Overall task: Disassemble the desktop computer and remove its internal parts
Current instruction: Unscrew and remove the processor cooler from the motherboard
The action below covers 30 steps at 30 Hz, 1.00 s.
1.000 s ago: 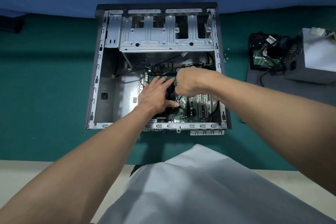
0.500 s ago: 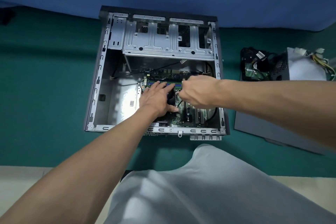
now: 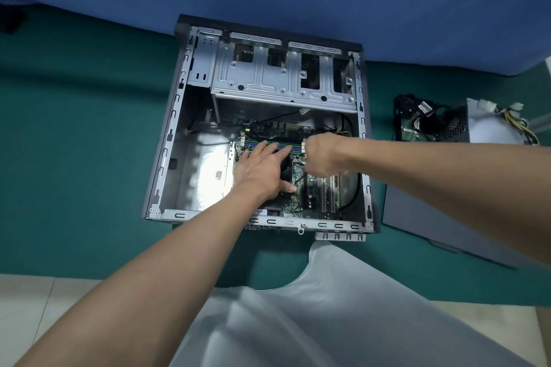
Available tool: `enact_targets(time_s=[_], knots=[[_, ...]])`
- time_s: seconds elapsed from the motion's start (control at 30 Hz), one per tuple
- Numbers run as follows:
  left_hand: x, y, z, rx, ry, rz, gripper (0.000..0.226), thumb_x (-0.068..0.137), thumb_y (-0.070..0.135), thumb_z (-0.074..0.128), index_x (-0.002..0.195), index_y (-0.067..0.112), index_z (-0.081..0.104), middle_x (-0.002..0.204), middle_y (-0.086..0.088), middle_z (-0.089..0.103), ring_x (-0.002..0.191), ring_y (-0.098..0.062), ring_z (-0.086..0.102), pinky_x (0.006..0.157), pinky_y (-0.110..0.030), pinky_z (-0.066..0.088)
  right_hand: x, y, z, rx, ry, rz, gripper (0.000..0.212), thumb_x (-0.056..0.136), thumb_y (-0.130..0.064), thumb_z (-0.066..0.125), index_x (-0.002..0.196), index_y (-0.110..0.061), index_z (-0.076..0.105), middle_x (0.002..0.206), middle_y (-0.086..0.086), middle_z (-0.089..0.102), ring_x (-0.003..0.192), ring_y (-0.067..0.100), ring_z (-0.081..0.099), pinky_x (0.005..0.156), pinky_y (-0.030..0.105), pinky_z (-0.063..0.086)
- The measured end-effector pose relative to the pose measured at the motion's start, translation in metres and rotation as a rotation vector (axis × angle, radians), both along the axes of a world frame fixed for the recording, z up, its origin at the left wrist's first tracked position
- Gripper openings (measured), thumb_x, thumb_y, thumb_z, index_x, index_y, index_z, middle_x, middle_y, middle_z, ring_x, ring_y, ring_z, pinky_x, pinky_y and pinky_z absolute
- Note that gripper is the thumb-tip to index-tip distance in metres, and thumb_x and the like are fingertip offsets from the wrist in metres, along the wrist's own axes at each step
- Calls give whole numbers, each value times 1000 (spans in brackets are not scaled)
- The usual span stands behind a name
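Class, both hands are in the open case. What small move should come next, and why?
Probably free the thin black cable from the board: the right hand curls just above it, grip unclear, while the left hand lies flat on the black cooler, which the cable would likely tether.

**Desktop computer case point(image 3: 167, 140) lies open on its side, motherboard point(image 3: 293, 205) mounted inside.**

The grey shell faces up on a green surface point(image 3: 83, 158), its silver drive cage point(image 3: 268, 80) spanning the far end. The green motherboard sits in the near right part, blue and green memory slots point(image 3: 253, 143) along its far edge, white expansion slots point(image 3: 323, 194) by the right wall. Right of the case lie a grey side panel point(image 3: 423, 217), a power supply point(image 3: 489, 128) with yellow wires, and a green circuit board point(image 3: 413, 132) under black cables.
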State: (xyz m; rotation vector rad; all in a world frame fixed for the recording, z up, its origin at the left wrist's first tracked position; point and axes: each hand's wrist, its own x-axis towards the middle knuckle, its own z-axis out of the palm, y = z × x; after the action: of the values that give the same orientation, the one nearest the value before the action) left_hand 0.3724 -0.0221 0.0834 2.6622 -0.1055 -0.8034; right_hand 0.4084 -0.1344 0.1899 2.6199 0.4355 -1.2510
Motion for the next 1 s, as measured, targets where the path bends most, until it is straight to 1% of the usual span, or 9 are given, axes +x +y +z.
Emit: enact_targets(time_s=[0.13,0.2,0.37,0.5,0.6,0.7,0.83,0.9,1.0], knots=[[1,0,1,4,-9,1,95,76,57,72,153,37,19,162,6,14,150,-16,3,121,-43,8,-13,0,6,-2,-231,911,21,100,-23,42,87,-14,55,65,4,46,65,24,52,55,32,40],[1,0,1,10,-5,-4,93,78,54,72,153,34,20,162,6,14,150,-16,4,121,-44,9,-16,0,5,39,-234,1048,24,101,-24,39,93,-14,59,73,5,58,64,25,53,54,32,38],[1,0,2,11,-5,2,97,74,60,72,152,37,19,162,7,15,149,-16,4,121,-44,7,-5,4,-5,201,-104,-40,21,86,-8,54,68,-5,46,63,8,52,43,15,47,39,24,35],[1,-1,2,23,-5,10,100,73,60,71,153,40,14,162,7,14,149,-16,4,121,-44,6,4,-6,-10,141,330,-906,20,101,-14,38,117,-3,44,61,7,53,32,8,32,32,19,26],[1,-2,2,27,-1,18,99,74,60,70,153,40,14,162,7,13,149,-16,3,121,-43,4,2,-1,-10,99,248,-671,15,101,-12,39,108,-1,46,73,7,50,44,10,38,31,17,29],[2,-2,1,26,0,18,98,75,59,71,153,40,14,162,7,14,149,-16,4,121,-43,4,-7,4,0,-60,50,138,22,97,-14,43,77,-5,47,77,7,52,57,15,48,46,24,41],[1,-1,-1,10,-17,28,91,80,52,71,152,40,17,162,6,16,149,-17,6,121,-44,6,-21,6,4,-160,-162,1071,26,102,-19,36,119,-11,55,67,6,46,53,22,42,46,31,31],[1,-1,-2,7,-18,32,88,81,48,71,152,41,19,162,6,16,149,-16,5,121,-44,6,-23,9,5,-58,-170,941,24,101,-19,41,116,-10,57,76,6,55,58,23,48,50,30,35],[2,0,-1,5,-3,30,94,74,56,73,151,40,22,161,7,16,149,-16,5,121,-45,5,-17,12,1,154,-114,167,21,91,-24,57,92,-3,59,68,2,49,54,16,49,42,23,35]])
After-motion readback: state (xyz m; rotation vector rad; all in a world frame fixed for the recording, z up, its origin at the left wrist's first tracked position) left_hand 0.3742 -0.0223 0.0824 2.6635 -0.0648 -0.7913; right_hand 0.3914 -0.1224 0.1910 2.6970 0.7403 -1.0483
